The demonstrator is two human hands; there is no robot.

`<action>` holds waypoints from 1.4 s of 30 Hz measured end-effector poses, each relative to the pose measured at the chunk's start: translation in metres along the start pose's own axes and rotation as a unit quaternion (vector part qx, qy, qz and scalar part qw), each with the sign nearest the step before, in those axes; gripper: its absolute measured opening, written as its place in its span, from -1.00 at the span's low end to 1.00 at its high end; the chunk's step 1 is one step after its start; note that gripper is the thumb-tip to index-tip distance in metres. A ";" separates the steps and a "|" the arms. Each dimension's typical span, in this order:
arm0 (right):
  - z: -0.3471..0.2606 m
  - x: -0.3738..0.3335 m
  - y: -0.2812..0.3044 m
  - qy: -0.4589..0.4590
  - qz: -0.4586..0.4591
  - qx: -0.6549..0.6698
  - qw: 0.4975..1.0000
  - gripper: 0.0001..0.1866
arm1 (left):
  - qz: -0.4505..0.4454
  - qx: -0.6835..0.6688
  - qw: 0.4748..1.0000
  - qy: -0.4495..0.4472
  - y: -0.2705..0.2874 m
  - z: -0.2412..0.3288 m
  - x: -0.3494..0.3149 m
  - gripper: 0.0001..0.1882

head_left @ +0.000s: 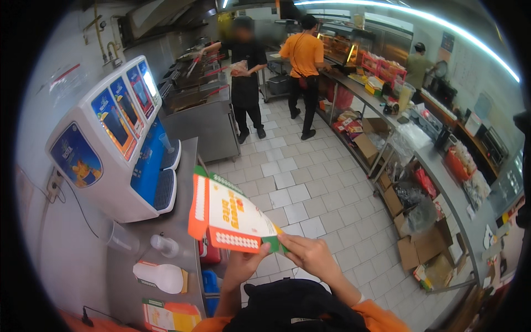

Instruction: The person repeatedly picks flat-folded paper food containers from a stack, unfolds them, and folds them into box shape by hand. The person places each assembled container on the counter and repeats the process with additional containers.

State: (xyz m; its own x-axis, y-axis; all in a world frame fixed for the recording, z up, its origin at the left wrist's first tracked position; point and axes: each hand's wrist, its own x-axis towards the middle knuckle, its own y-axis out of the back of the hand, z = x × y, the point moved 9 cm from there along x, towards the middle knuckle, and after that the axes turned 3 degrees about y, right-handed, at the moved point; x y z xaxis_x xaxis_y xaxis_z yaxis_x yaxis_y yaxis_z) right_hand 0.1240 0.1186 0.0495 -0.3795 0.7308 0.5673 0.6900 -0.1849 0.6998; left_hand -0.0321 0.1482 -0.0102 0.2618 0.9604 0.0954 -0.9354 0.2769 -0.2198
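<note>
A printed cardboard food box (235, 213), white with orange, green and yellow panels, is held up in front of me. Its side flaps are partly folded and stand out at angles. My left hand (247, 266) grips the near edge, thumb up by a green tab (271, 242). At the box's right corner, my right hand (311, 257) pinches the cardboard between thumb and fingers. Both hands are closed on the same box, which is off the counter, over the floor. Some fingertips are hidden behind the cardboard.
On the left steel counter (191, 227) stand a white drink dispenser (119, 149), a clear pitcher (120, 238), a plastic cup (164, 245), a white paper piece (166, 278) and another printed carton (171, 317). Three people work farther off. Open cardboard boxes (423, 243) sit under the right counter.
</note>
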 end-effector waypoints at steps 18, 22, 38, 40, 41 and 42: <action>0.013 0.006 0.012 -0.102 0.127 0.286 0.944 -0.85 | 0.112 0.164 0.976 -0.094 -0.013 0.016 -0.001 -0.65; 0.020 0.000 0.004 -0.151 0.165 0.383 0.896 -0.84 | 0.101 0.177 0.972 -0.116 -0.024 0.021 -0.007 -0.66; -0.038 0.023 0.020 0.079 0.161 0.139 0.974 -0.59 | -0.042 0.097 0.994 -0.037 -0.043 0.000 -0.015 -0.35; -0.035 0.024 0.011 0.101 0.079 0.093 0.987 -0.65 | -0.036 -0.217 0.970 -0.107 -0.035 0.025 -0.010 -0.45; -0.033 0.023 0.010 0.107 0.059 0.083 0.989 -0.68 | -0.036 -0.179 0.980 -0.073 -0.031 0.026 -0.008 -0.49; -0.034 0.021 0.008 0.118 0.041 0.072 0.990 -0.72 | -0.030 -0.116 0.993 -0.010 -0.025 0.021 -0.004 -0.52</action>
State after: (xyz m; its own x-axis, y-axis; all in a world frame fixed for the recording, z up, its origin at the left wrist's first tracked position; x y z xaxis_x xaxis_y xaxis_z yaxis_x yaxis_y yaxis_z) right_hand 0.1006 0.1104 0.0824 -0.4400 0.5398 0.7177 0.7989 -0.1296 0.5873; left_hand -0.0152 0.1365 0.0156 0.3081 0.9419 0.1338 -0.8376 0.3352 -0.4314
